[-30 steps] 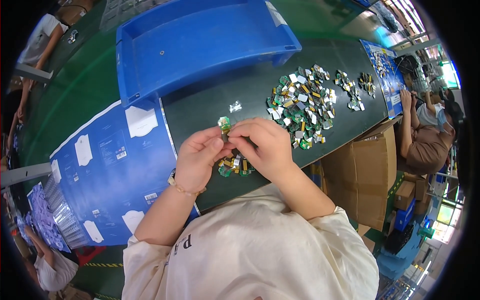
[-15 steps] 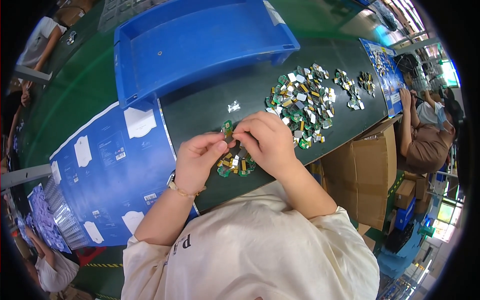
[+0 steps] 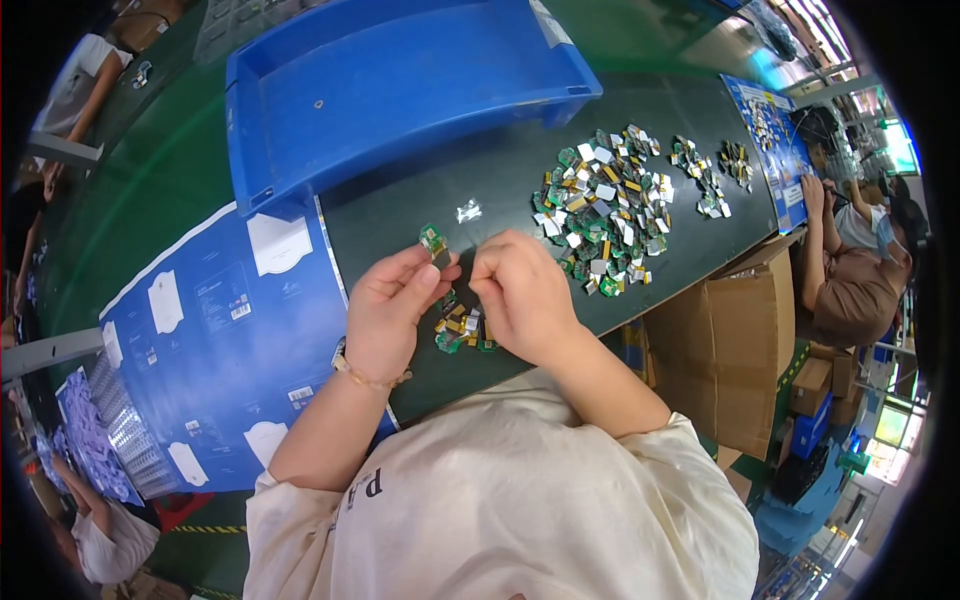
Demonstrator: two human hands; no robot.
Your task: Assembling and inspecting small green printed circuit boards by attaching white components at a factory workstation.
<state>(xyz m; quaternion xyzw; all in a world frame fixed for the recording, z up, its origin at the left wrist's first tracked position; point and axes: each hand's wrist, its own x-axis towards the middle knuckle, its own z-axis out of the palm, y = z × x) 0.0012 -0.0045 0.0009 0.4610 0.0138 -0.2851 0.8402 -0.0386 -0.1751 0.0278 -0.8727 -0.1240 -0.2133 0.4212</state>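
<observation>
Between thumb and fingertips, my left hand (image 3: 388, 310) pinches a small green circuit board (image 3: 433, 240), its top end sticking up past the fingers. My right hand (image 3: 527, 298) is just to the right, apart from the board, its fingers curled into a pinch. Whatever those fingers may hold is hidden. Below and between the hands lies a small heap of circuit boards (image 3: 460, 325) with gold and white parts, partly covered by my right hand. A little beyond the hands, a scrap of shiny white film (image 3: 468, 211) rests on the dark table (image 3: 390, 222).
A big blue bin (image 3: 400, 110) stands at the back. Right of my hands spreads a large pile of circuit boards (image 3: 605, 210), with smaller clusters (image 3: 705, 180) beyond. Blue printed sheets (image 3: 225, 340) cover the left side. A cardboard box (image 3: 715, 345) stands at the right edge, near a seated co-worker (image 3: 850, 285).
My hands have come apart. The left has drawn the circuit board a little to the left and up, while the right has let go of it and curled its fingers in.
</observation>
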